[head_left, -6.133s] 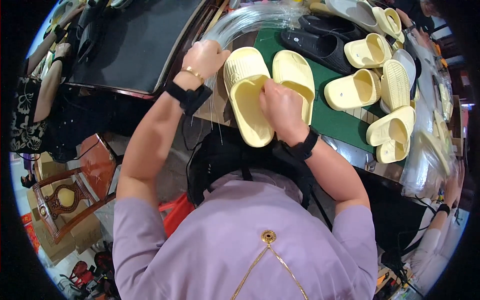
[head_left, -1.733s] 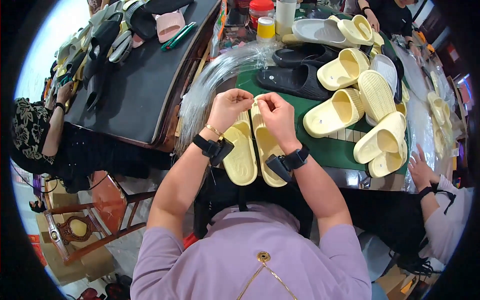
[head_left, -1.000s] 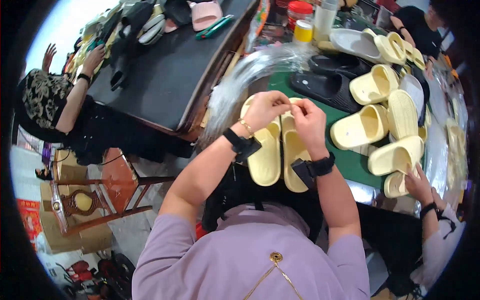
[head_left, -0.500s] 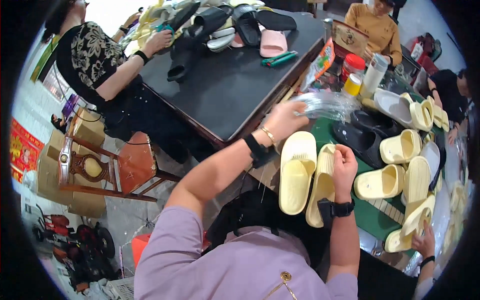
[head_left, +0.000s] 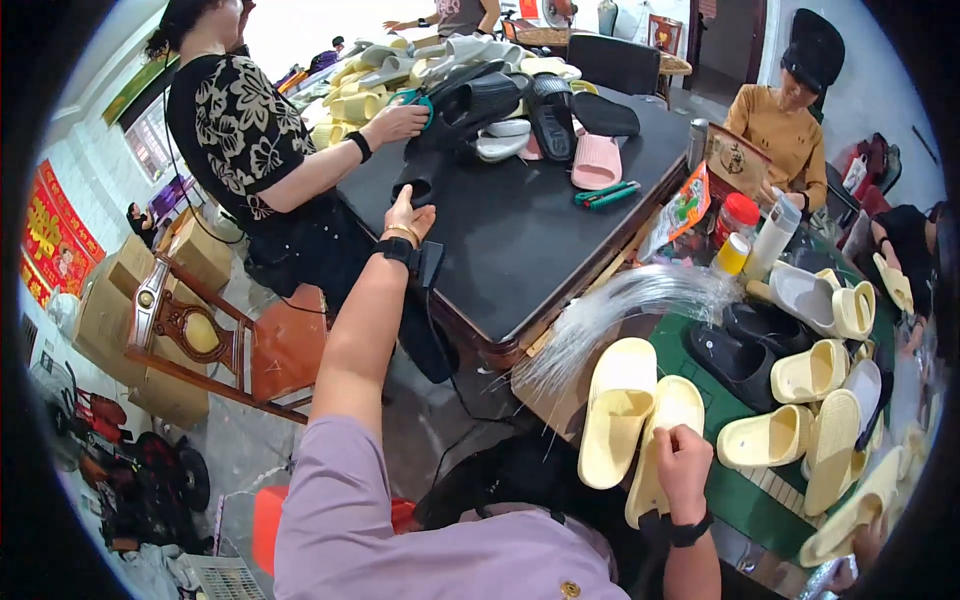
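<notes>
My left hand (head_left: 408,212) is stretched out over the corner of the black table, palm up and fingers extended. Its fingertips are close to the end of a black slipper (head_left: 428,178); whether they touch cannot be made out. My right hand (head_left: 684,466) is closed in a pinch over a pale yellow slipper (head_left: 676,402), and what the fingers hold is hidden. Beside that slipper lies its mate, another yellow slipper (head_left: 615,410). Just beyond the pair fans out a bundle of clear plastic strands (head_left: 640,305).
A person in a patterned top (head_left: 245,130) holds green-handled scissors (head_left: 425,105) by a slipper heap. Green-handled snips (head_left: 608,195) lie near a pink slipper (head_left: 597,162). Bottles, jars and several slippers crowd the green mat (head_left: 690,345). A wooden chair (head_left: 280,345) stands left.
My left hand has left the clear strands and swung left over the black table, its fingers opening out. My right hand stays closed by the yellow slippers. The view has shifted.
</notes>
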